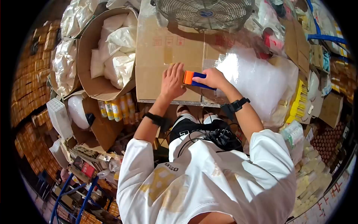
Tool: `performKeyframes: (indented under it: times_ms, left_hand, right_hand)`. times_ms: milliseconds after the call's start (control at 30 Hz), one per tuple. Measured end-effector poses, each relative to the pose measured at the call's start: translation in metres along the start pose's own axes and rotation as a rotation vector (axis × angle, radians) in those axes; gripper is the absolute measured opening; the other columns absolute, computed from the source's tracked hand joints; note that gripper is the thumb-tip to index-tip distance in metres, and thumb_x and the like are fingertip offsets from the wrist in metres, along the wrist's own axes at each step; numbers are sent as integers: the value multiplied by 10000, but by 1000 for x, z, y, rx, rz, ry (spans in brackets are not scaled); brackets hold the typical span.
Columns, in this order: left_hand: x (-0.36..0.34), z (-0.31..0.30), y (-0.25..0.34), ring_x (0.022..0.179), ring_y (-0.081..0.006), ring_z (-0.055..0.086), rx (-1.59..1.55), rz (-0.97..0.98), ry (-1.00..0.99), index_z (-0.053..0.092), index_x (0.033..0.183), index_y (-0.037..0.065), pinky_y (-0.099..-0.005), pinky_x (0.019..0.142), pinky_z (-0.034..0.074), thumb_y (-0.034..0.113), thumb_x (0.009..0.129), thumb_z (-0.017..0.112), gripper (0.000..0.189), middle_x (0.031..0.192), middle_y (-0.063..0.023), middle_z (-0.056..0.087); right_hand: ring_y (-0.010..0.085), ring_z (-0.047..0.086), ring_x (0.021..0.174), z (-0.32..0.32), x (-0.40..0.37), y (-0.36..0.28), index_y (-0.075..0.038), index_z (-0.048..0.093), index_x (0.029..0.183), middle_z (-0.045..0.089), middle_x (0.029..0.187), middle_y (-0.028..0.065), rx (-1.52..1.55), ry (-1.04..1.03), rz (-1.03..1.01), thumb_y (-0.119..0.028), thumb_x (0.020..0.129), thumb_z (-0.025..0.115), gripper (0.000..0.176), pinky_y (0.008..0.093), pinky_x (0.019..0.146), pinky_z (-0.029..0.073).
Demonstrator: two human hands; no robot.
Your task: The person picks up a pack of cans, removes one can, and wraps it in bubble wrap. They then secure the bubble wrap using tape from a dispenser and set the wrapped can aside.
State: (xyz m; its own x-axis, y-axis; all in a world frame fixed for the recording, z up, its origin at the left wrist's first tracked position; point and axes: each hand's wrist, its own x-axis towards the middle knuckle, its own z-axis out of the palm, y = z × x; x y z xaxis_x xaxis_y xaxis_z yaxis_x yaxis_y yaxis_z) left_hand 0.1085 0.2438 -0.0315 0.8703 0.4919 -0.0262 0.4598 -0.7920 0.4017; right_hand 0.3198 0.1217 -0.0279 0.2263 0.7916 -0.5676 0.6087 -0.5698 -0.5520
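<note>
My right hand (214,78) grips a blue-and-orange handheld tool (189,77), its thumb over the blue part and the orange end pointing left. My left hand (173,80) lies spread with fingers stretched out on the brown cardboard surface (151,71), just left of the orange end. Red printed marks and a strip of tape show on the cardboard beyond my hands. To the right of my right hand, a stack of clear plastic bags (246,82) covers part of the surface.
A metal fan (205,14) stands at the far edge. On the left, a big open carton (87,71) holds white plastic packs, above yellow-and-white tubes (116,110). A yellow brush (297,100) lies at the right edge. Dark cables (223,140) hang at my waist.
</note>
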Motion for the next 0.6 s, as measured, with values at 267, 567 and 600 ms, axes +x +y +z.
performKeyframes:
  times_ms: [267, 567, 600]
  left_hand:
    - [3, -6, -14, 1432, -348, 412, -1, -25, -29, 557, 1397, 192, -512, 1169, 340, 384, 712, 901, 790, 1473, -107, 502]
    - [-4, 30, 26, 1359, -430, 446, 60, -185, 218, 602, 1372, 179, -531, 1123, 385, 388, 837, 778, 601, 1439, -204, 505]
    - [-4, 34, 30, 1329, -431, 470, 22, -202, 181, 609, 1367, 178, -531, 1100, 405, 386, 841, 775, 589, 1421, -211, 516]
  right_hand:
    - [347, 744, 830, 9, -5, 27, -70, 812, 964, 759, 860, 185, 137, -88, 54, -752, 834, 666, 710, 439, 780, 579]
    - [369, 752, 931, 9, -13, 5, -31, 796, 1010, 771, 982, 200, -180, 4, 153, -778, 847, 613, 787, 445, 816, 583]
    - [372, 753, 949, 10, -19, 2, -22, 795, 1016, 772, 995, 203, -218, 20, 168, -767, 846, 619, 784, 445, 824, 584]
